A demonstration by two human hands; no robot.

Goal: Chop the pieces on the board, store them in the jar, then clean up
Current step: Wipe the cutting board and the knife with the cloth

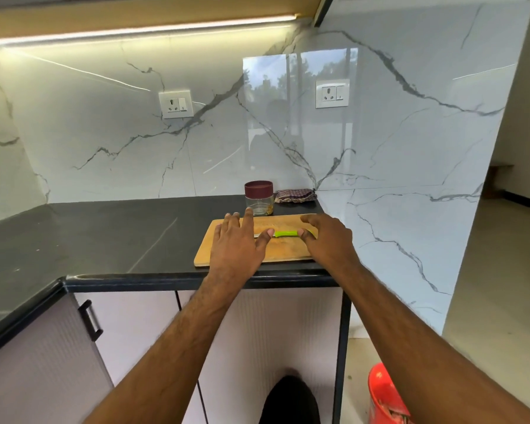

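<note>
Both hands are over the wooden cutting board (288, 254), which sits at the right end of the dark countertop (104, 234) near its front edge. The left hand (237, 243) is flat with fingers spread, palm down over the left half of the board. The right hand (326, 238) has loosely curved fingers, thumb tip touching the end of a knife with a bright green handle (285, 233) lying across the board; can't tell if it's actually gripping it. No pieces visible on the board, the hands cover much of it. Just behind the board stands a glass jar (259, 206) with a maroon lid (258, 188) on, and a folded checked cloth (295, 196) lies beside it by the marble wall. A red bucket (383, 393) is on the floor bottom right
</note>
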